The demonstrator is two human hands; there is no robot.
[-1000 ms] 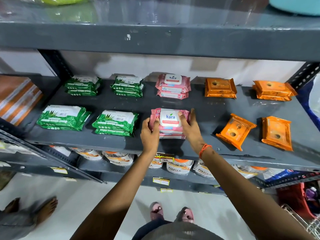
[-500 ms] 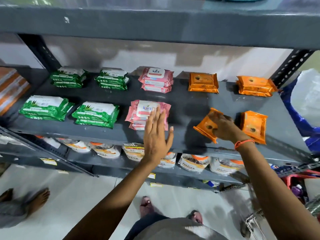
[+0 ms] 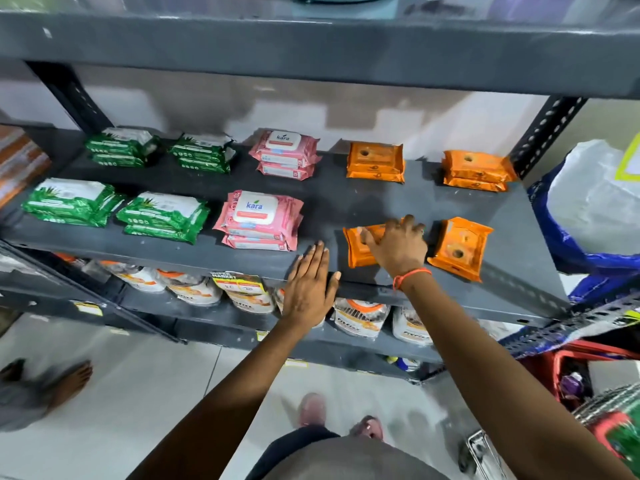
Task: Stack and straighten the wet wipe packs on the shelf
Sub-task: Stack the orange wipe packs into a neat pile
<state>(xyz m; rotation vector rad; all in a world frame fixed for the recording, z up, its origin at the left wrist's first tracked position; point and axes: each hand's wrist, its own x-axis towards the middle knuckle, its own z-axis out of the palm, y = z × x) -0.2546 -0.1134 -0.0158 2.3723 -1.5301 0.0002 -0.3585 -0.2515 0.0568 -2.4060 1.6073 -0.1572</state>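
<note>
Orange packs at the front of the grey shelf [image 3: 346, 202] are your business at this moment. Your right hand [image 3: 398, 249] lies over the front orange pack [image 3: 356, 247], fingers spread across its top and far edge; your grip looks loose and pressing rather than closed, and whether the thumb is hooked under the pack cannot be told. Your left hand [image 3: 310, 284] is flat and open, holding nothing, its palm at the shelf's front lip and its fingertips on the shelf, just left of that pack.

Taking the pack under your right hand as the marker: just to its right lies a tilted orange pack [image 3: 459, 247], one corner close to the shelf's front edge. Behind it, against the wall, sit two orange stacks [image 3: 375, 161], which look squared. To its left stands the front pink stack [image 3: 259, 220], with a second pink stack [image 3: 284, 154] behind that, and further left the green stacks [image 3: 162, 216], all apparently tidy.

The step in hand seems to be squaring this pack before stacking its neighbour onto it. Mind the risks: the wrapper looks slick, so a one-handed press could let it skid forward off the lip. A careless sweep of your wrist to the right could nudge the tilted pack over the edge. Your left forearm passes close to the pink stack and could knock it askew.
</note>
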